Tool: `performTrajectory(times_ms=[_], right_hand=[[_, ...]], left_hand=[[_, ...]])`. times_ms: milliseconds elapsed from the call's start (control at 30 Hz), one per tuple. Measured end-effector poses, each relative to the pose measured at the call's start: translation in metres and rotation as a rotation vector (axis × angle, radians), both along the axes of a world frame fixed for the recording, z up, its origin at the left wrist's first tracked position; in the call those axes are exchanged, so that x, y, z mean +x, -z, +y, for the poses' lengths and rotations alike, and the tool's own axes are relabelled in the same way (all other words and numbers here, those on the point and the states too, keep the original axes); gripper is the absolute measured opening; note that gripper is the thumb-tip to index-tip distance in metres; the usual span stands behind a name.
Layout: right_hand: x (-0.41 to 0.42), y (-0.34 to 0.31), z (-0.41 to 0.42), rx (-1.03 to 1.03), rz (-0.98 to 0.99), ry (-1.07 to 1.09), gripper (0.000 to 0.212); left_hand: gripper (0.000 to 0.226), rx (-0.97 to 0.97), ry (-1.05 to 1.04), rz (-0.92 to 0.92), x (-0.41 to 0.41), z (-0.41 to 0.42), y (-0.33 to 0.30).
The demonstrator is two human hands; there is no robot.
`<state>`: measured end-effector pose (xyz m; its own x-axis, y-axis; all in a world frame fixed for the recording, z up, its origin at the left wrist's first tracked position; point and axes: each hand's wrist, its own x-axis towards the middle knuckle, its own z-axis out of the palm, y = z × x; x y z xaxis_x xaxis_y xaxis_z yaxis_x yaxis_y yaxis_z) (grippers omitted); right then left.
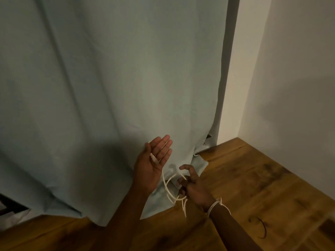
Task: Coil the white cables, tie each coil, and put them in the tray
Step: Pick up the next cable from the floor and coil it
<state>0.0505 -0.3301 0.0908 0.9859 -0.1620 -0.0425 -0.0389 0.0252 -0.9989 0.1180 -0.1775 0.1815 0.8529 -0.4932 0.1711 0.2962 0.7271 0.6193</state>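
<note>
A thin white cable (165, 185) runs between both hands above the wooden table. My left hand (154, 160) is raised palm up with straight fingers, and the cable's plug end lies across its palm. My right hand (192, 185) is lower and to the right, its fingers curled round loops of the cable, with loose ends dangling below it. A white cord is wound round my right wrist (215, 205). No tray is in view.
A pale blue-green curtain (108, 87) hangs behind the hands and drapes onto the wooden table (253, 187). A white wall (290, 78) stands at the right. A dark thin band (262, 227) lies on the table at the lower right. A dark frame edge (10, 205) shows at the left.
</note>
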Motion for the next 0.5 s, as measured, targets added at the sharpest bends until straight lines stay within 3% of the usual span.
performTrajectory(times_ms=[100, 167, 267, 367, 433, 500], right_hand=[[-0.003, -0.002, 0.007, -0.127, 0.041, -0.135, 0.014], [-0.006, -0.005, 0.011, -0.27, 0.03, -0.191, 0.026], [-0.015, -0.017, 0.004, -0.436, -0.086, -0.233, 0.047], [-0.017, -0.034, -0.011, -0.539, -0.253, -0.257, 0.027], [-0.012, -0.045, -0.021, -0.571, -0.363, -0.172, 0.017], [-0.003, -0.055, -0.031, -0.589, -0.484, -0.086, 0.012]], left_hand=[[0.044, 0.013, -0.046, -0.046, 0.012, 0.001, -0.003], [0.042, 0.138, -0.129, -0.14, 0.019, 0.003, -0.006], [0.034, 0.531, -0.39, -0.459, 0.031, 0.011, -0.007], [0.033, 0.924, -0.522, -0.743, 0.045, 0.02, 0.002], [0.023, 1.004, -0.393, -0.723, 0.048, 0.027, 0.006], [0.017, 0.999, -0.08, -0.607, 0.044, 0.034, 0.008]])
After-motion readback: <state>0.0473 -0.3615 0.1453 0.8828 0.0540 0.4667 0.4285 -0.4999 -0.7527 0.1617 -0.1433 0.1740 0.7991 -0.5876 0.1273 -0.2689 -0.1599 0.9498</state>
